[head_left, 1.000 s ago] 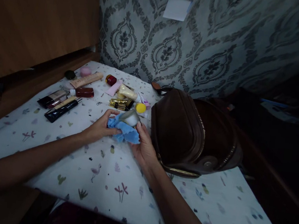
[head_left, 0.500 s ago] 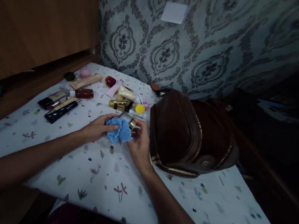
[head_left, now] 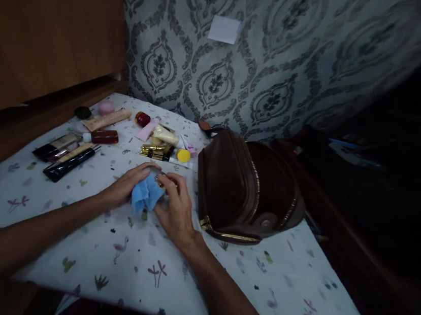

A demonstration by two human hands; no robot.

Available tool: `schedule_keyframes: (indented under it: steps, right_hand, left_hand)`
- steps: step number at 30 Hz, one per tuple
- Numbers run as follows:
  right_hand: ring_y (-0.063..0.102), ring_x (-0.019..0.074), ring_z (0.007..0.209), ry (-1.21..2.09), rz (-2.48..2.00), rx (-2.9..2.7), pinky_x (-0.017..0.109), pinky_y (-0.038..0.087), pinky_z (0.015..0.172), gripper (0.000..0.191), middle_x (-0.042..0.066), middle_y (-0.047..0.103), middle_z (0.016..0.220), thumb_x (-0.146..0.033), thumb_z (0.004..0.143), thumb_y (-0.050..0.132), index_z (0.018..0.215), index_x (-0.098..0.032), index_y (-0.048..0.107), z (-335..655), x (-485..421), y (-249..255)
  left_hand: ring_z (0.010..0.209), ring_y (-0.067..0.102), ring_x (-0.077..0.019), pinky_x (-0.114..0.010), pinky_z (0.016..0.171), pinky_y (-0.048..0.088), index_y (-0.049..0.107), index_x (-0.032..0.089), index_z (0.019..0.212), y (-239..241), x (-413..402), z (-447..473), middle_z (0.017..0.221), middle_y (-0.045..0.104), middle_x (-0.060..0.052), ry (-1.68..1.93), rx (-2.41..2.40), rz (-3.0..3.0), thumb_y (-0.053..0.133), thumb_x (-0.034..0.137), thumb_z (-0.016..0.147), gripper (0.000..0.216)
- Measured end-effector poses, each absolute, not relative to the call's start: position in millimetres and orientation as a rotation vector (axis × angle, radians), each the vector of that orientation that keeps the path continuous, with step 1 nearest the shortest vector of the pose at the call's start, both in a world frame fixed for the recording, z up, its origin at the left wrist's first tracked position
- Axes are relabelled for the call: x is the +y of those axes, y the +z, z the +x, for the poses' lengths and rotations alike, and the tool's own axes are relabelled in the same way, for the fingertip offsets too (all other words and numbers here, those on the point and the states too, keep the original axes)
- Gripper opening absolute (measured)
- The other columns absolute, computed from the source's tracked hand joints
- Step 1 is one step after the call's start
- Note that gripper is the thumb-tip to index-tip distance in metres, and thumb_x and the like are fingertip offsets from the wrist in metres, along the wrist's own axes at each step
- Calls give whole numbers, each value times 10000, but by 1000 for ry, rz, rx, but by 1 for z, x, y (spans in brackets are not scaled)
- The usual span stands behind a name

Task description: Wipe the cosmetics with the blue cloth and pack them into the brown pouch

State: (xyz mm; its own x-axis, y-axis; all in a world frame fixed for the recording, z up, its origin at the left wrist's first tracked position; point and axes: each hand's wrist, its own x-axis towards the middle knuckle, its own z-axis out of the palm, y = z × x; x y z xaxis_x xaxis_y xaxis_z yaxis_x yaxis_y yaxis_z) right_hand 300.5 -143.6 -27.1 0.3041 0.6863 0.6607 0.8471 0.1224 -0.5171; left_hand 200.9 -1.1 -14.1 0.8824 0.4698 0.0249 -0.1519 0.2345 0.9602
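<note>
A crumpled blue cloth (head_left: 146, 194) is bunched against a small clear bottle (head_left: 156, 172) with a gold neck, both held above the table in front of me. My left hand (head_left: 124, 186) is closed round the cloth and the bottle's left side. At the gold neck, the fingers of my right hand (head_left: 177, 205) are bent round the bottle from the right. Most of the bottle is covered by cloth and fingers. A brown leather bag (head_left: 226, 180) with gold zips lies just right of my right hand.
Cosmetics lie behind my hands, among them a cream tube (head_left: 166, 135), gold tubes (head_left: 153, 150) and a yellow-capped item (head_left: 183, 155). Further left are a red-brown bottle (head_left: 104, 137) and a black-capped tube (head_left: 67, 163). A wooden cabinet (head_left: 54, 21) borders the patterned tablecloth (head_left: 116, 268).
The whole view has shifted slightly. My right fingers have moved over the top of the bottle's gold neck, and the bottle now shows less. The cloth has changed its folds.
</note>
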Motion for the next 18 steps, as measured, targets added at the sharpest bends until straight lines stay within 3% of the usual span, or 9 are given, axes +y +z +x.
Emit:
schedule_keyframes:
  steps: [6,13,18]
  right_hand:
    - [552,257,1134,-234,-1680,-1449,407,532,942,647,106,532,1247,-160,732,674,1347,-282,516,296,-147,-20]
    - [529,273,1175,-417,-1648,-1596,445,500,986,561,120,533,1317,-310,845,624,1388,-263,489,301,-167,14]
    - [538,266,1199,-535,-1597,-1592,448,479,1011,568,111,541,1345,-300,884,593,1429,-277,433,313,-191,49]
  left_hand:
    - [848,693,-233,-302,749,546,680,185,1043,-8,-10,204,930,752,-39,391,404,1176,669,546,783,446]
    - [897,699,-242,-284,738,557,698,195,893,26,-25,214,767,744,-21,396,425,1089,688,498,743,338]
    - [1023,676,-275,-287,760,553,687,196,874,62,-43,231,778,730,-29,448,284,1136,644,447,774,273]
